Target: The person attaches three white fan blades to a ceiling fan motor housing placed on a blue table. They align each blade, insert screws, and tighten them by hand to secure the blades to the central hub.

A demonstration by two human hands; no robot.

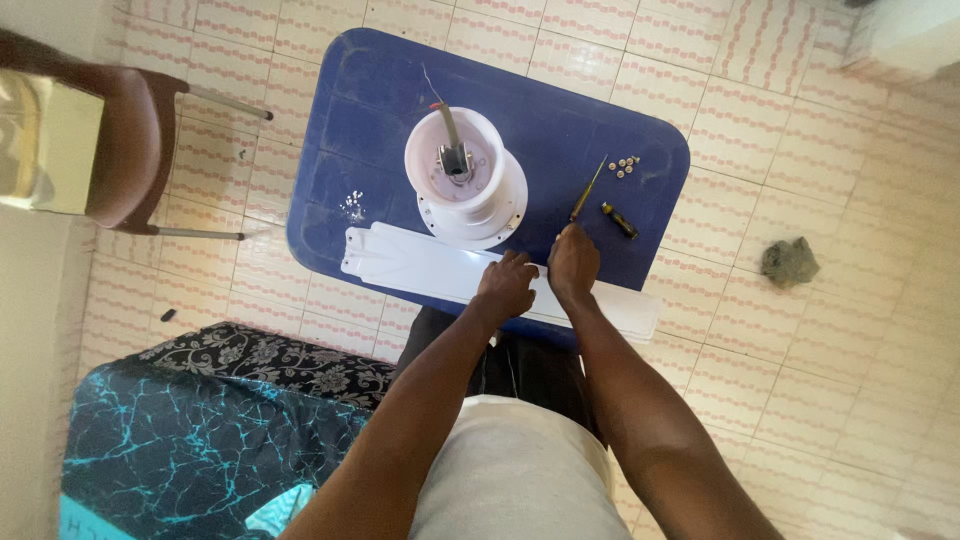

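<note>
Fingers of right hand (572, 262) closed on one screwdriver (588, 190); left hand (505, 287) spread on one fan blade (420, 262).

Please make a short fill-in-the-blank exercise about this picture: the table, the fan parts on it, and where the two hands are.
1. The round white fan motor housing stands on a table of ____ colour.
2. Both the left hand and the right hand rest on the long white fan ____.
3. The small screws lie to the ____ of the motor housing in the picture.
4. The screwdriver lies just beyond the ____ hand.

Missing words: blue; blade; right; right
</note>
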